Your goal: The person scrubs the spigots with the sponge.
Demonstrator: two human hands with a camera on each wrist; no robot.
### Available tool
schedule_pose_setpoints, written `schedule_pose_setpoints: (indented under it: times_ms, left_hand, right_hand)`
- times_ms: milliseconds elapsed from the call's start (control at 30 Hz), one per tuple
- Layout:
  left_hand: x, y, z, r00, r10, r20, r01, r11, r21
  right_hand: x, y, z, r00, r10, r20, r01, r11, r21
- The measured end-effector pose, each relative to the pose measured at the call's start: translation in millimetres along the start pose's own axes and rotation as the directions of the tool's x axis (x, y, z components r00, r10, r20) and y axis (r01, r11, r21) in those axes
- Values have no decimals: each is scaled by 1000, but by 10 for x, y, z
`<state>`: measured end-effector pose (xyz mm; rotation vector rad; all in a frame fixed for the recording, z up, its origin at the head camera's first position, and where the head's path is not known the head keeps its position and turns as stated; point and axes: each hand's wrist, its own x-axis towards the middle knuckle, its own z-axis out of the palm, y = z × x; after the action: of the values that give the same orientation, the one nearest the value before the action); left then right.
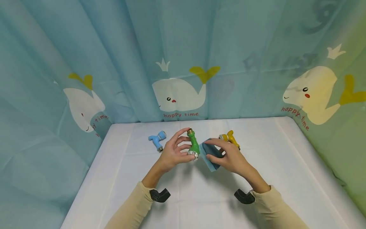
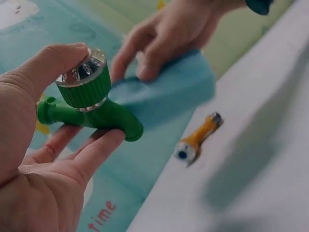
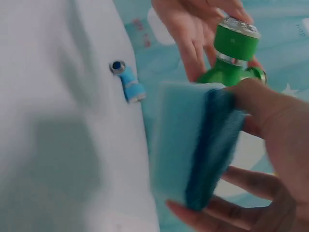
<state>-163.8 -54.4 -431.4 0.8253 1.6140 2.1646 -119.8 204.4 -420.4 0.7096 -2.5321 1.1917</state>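
Observation:
My left hand (image 1: 173, 152) holds a green faucet (image 1: 194, 143) above the table, thumb on its silver-topped knob (image 2: 90, 72) and fingers under the green body. In my right hand (image 1: 230, 156) is a blue sponge (image 1: 211, 155), pinched between thumb and fingers. The right wrist view shows its light blue foam (image 3: 178, 140) and a darker blue layer on the thumb side. The sponge is right beside the faucet's body and overlaps it in both wrist views. Part of the faucet is hidden behind the sponge in the right wrist view.
A light blue faucet (image 1: 157, 140) lies on the white table (image 1: 183, 203) to the left. Behind my right hand lies a yellow faucet (image 1: 232, 138), partly covered by it. A blue curtain (image 1: 114, 47) with whale prints hangs along the table's back edge.

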Motion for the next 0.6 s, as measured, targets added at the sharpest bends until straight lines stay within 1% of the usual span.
schedule_pose_setpoints:
  times_ms: [33,100,167,233,267,333,400,433,500,600]
  left_hand:
    - [2,-2,-9,1000,6,0,-6,1000,12]
    - [5,-8,-25,1000,19,3,-20,999,43]
    - [4,-4,-26,999,39,5,-39,997,65]
    - [-10,8,-16,999,54,-4,-54,996,73]
    - [-21,15,-9,998,56,-10,-55,996,73]
    - [-45,15,-4,998,53,-27,-52,997,59]
    - [-74,10,-7,998,38,-47,-36,998,42]
    - [-85,4,-10,998,31,-54,-29,999,39]
    - [-95,-5,-20,998,35,-61,-33,999,43]
    - [-95,14,-9,997,57,-53,-54,997,57]
  right_hand:
    - [5,-5,-10,1000,5,-12,-5,1000,10]
    - [27,-52,-27,1000,1,-31,1,998,60]
    - [47,-120,-19,999,-5,-36,10,992,129]
    - [53,-167,16,999,-19,-29,24,987,158]
    - [48,-173,35,1000,-21,-19,24,988,152]
    - [32,-142,66,1000,-22,-1,22,995,99]
    - [15,-95,73,1000,-19,1,19,999,33]
    - [11,-83,70,1000,-9,-4,9,1000,20]
    - [16,-81,62,1000,9,-28,-8,1000,27]
    - [31,-138,72,998,44,-53,-38,993,112]
